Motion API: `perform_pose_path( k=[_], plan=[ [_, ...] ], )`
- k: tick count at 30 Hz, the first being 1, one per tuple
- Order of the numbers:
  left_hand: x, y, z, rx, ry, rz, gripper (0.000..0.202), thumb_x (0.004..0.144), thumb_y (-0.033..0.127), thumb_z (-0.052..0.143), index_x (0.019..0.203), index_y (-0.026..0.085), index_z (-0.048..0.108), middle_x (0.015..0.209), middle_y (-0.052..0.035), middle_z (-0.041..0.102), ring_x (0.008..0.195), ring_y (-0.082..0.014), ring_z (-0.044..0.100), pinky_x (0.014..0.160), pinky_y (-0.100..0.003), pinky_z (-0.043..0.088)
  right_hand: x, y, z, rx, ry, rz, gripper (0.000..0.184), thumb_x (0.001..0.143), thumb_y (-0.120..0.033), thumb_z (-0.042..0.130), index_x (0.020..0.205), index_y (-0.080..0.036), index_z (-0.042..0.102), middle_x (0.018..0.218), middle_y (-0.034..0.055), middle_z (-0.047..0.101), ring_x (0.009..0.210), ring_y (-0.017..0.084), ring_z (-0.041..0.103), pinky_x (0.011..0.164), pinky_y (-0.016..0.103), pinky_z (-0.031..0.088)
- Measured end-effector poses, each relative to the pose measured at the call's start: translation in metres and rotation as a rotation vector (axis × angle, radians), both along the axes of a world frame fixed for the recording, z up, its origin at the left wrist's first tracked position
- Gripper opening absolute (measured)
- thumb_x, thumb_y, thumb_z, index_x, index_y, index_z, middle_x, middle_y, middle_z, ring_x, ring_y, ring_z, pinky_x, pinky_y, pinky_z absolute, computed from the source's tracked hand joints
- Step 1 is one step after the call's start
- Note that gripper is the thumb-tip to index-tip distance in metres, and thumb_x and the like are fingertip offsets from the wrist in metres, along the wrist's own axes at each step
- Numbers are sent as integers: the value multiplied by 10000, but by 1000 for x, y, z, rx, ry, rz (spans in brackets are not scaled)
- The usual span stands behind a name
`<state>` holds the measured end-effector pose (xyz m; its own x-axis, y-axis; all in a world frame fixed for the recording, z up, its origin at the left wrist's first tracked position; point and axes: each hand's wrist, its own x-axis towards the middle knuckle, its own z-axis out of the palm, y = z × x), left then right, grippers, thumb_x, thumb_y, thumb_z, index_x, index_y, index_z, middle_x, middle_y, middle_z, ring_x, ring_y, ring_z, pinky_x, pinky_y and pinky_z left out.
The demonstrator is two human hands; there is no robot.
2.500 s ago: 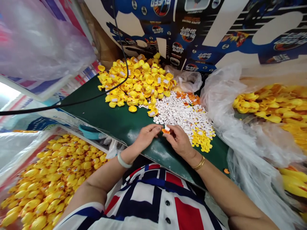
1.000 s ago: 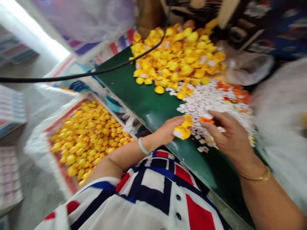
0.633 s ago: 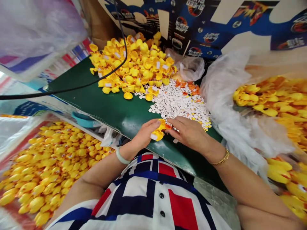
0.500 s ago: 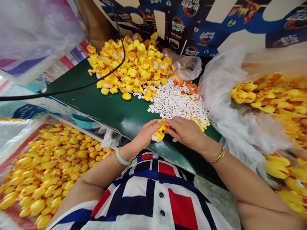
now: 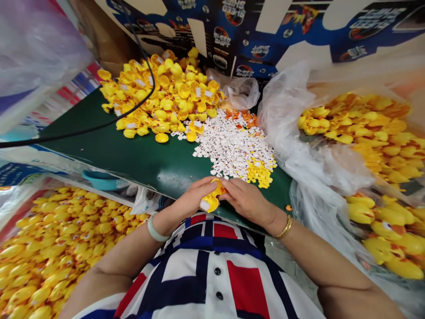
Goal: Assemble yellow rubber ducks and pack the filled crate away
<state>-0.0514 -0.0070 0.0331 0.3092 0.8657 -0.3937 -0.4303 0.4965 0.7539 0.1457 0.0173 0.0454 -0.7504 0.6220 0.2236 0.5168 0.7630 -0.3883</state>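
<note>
Your left hand (image 5: pixel 192 196) and right hand (image 5: pixel 249 200) pinch one seemingly unfinished yellow shell (image 5: pixel 213 201), loose shells (image 5: pixel 168 105) heaped far on the desk (image 5: pixel 126 155), whole-looking ducks (image 5: pixel 68 228) massed near left

A green tabletop (image 5: pixel 116 155) carries a heap of yellow shells (image 5: pixel 172 95) beyond the left hand (image 5: pixel 194 195). Past the right hand (image 5: pixel 249 201) lie white pieces (image 5: pixel 226 144), with small yellow pieces (image 5: pixel 260 173) near that hand and orange pieces (image 5: pixel 239 117) farther from it. A lone orange bit (image 5: pixel 288 208) lies to the right of the right hand.
</note>
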Motion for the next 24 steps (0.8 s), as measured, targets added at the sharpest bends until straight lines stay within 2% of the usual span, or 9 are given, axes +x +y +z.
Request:
perform_pose_path(
  k=[4, 6, 9, 11, 13, 17, 20, 24],
  plan=[
    [-6, -16, 5, -87, -52, -273, 514, 805, 471, 707, 1266, 249, 661, 969, -95, 728, 680, -205, 682, 621, -303, 511, 3, -38, -12, -149, 170, -109, 417, 1012, -440, 427, 1335, -190, 508, 936, 98, 667, 820, 222, 634, 714, 369, 557],
    [-5, -17, 5, -114, -82, -337, 545, 804, 452, 707, 1311, 265, 632, 1006, -105, 727, 641, -204, 680, 599, -310, 511, 8, -47, -17, -247, 312, -189, 422, 981, -449, 505, 1336, -221, 499, 925, 68, 674, 800, 207, 644, 711, 357, 563],
    [1, -6, 2, -88, -106, -276, 554, 799, 396, 708, 1325, 250, 613, 942, -86, 720, 626, -186, 663, 591, -299, 510, 29, -40, -22, -262, 398, -344, 288, 962, -395, 555, 1204, -243, 589, 905, 45, 672, 802, 194, 642, 727, 348, 553],
    [7, 5, -1, -62, -125, -185, 567, 808, 364, 689, 1351, 242, 579, 907, -68, 704, 657, -179, 656, 610, -296, 518, 46, -26, -25, -161, 303, -455, 184, 977, -336, 521, 1059, -236, 652, 907, 60, 662, 849, 210, 633, 768, 369, 536],
    [13, 15, -3, -46, -156, -114, 546, 804, 327, 679, 1329, 217, 580, 904, -59, 684, 691, -170, 646, 630, -294, 525, 61, -10, -29, -77, 145, -509, 196, 982, -311, 499, 993, -225, 675, 903, 75, 652, 868, 226, 621, 776, 379, 522],
    [22, 27, -4, -6, -209, -112, 462, 805, 333, 644, 1240, 186, 592, 808, -44, 651, 655, -175, 641, 603, -289, 504, 71, 9, -39, -2, -89, -481, 215, 978, -312, 504, 971, -211, 694, 885, 77, 650, 842, 225, 609, 720, 348, 507],
    [26, 32, -4, 14, -209, -133, 463, 798, 394, 633, 1213, 198, 579, 764, -34, 643, 617, -195, 648, 566, -294, 483, 67, 14, -41, 18, -143, -459, 221, 980, -318, 504, 930, -220, 696, 862, 62, 647, 813, 208, 609, 690, 321, 486],
    [28, 37, -2, -22, -203, -73, 475, 799, 500, 644, 1153, 190, 576, 768, -29, 634, 603, -193, 642, 528, -288, 471, 63, 18, -40, -1, -178, -476, 202, 968, -339, 535, 935, -198, 676, 893, 64, 644, 814, 208, 618, 655, 310, 459]
  ],
)
